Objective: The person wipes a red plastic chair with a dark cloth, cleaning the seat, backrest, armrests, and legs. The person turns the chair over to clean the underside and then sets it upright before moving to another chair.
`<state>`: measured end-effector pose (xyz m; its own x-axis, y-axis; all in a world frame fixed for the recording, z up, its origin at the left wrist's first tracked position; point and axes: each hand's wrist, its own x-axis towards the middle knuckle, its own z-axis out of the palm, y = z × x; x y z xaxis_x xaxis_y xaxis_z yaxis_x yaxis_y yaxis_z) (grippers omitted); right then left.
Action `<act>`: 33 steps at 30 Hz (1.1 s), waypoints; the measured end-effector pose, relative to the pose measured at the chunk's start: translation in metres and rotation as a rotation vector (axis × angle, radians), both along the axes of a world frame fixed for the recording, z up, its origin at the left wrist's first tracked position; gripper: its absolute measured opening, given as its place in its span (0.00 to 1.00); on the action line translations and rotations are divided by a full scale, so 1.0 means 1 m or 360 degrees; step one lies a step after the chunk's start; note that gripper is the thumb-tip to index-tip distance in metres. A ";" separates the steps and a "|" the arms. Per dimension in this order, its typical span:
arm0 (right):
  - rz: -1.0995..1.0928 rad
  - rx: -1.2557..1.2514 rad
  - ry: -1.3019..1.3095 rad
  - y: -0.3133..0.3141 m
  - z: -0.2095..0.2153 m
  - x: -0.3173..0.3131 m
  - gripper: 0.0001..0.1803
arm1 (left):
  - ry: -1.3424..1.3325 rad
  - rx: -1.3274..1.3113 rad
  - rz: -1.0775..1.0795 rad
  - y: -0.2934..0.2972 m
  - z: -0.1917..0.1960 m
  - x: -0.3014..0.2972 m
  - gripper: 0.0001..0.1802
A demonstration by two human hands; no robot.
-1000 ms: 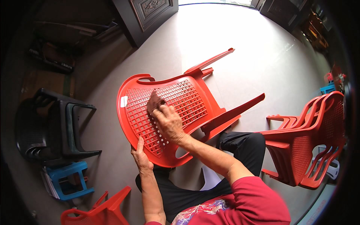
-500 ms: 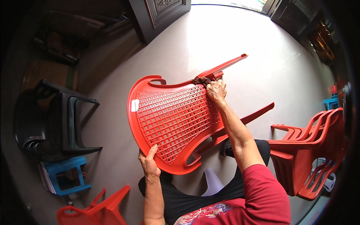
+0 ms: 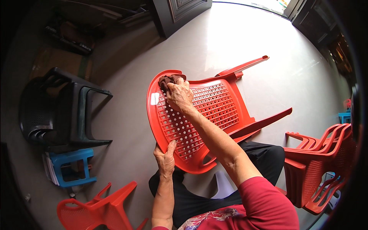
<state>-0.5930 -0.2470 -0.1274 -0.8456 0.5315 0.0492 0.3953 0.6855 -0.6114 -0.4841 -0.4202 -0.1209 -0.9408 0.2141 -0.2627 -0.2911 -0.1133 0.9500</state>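
Note:
A red plastic chair (image 3: pixel 214 103) lies tipped over in front of me, its perforated backrest facing up and its legs pointing away to the right. My left hand (image 3: pixel 165 158) grips the near edge of the backrest, thumb on top and fingers hidden beneath. In my right hand (image 3: pixel 180 94) is a bunched dark brown cloth (image 3: pixel 167 81), pressed on the far corner of the backrest near its curved slot. A white label (image 3: pixel 155 99) sticks to the chair's rim just beside the cloth.
Stacked red chairs (image 3: pixel 310 165) stand at the right. Black chairs (image 3: pixel 82 115) and a blue stool (image 3: pixel 73 166) are at the left. Another small red chair (image 3: pixel 97 209) lies at the lower left. A dark carved door (image 3: pixel 184 13) stands at the back, beside a bright opening.
My right hand has moved left with the cloth, from the seat end of the backrest to its top corner. The chair has tilted a little; my left hand keeps its hold.

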 end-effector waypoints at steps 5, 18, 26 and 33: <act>0.0203 0.0165 0.0489 -0.030 0.002 0.064 0.17 | -0.0143 0.0206 0.0046 0.000 -0.005 0.000 0.16; -0.0012 0.0578 -0.0056 0.057 -0.054 0.202 0.35 | -0.0274 0.0431 0.0081 0.008 -0.007 0.001 0.20; -0.0766 0.0614 -0.1076 0.140 -0.064 0.224 0.14 | -0.0246 0.0541 0.0087 0.013 -0.026 0.000 0.20; -0.0297 0.0801 -0.0760 0.039 -0.039 0.220 0.10 | -0.0362 0.0657 0.0114 0.012 -0.023 0.000 0.21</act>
<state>-0.3728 -0.2078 -0.1665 -0.7334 0.6793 -0.0265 0.6787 0.7338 0.0300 -0.4838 -0.4085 -0.1438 -0.8855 0.2807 -0.3703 -0.4640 -0.4950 0.7346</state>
